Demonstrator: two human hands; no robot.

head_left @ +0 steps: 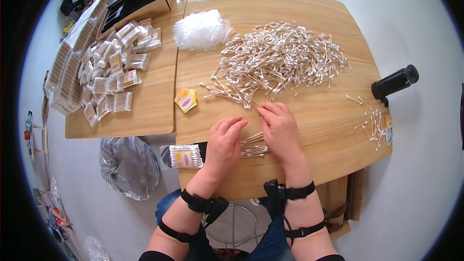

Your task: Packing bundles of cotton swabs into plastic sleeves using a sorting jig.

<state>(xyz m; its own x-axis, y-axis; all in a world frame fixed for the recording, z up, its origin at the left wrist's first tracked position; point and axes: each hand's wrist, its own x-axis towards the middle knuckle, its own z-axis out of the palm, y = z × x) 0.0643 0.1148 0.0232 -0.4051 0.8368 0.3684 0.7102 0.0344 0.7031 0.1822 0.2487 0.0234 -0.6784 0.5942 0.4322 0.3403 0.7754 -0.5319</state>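
Observation:
My right hand (280,128) is at the near edge of a big pile of cotton swabs (285,55), its fingertips pinched on one swab. Beside it my left hand (226,140) is curled over the wooden table, fingers pressed together; whatever is inside them is hidden. Between the hands several loose swabs (253,152) lie, partly covered by the hands. Left of my left hand, a bundle of swabs with a yellow label card (183,158) lies at the table's near edge, next to something black. A small stack of yellow cards (186,100) sits farther up.
Clear plastic bags (202,30) lie at the back. On the left table are many packed swab bags (116,63), stacked packs (65,75) and an open cardboard box (140,7). A black cylinder (395,82) and stray swabs (376,125) are at the right edge. A lined bin (129,169) stands below.

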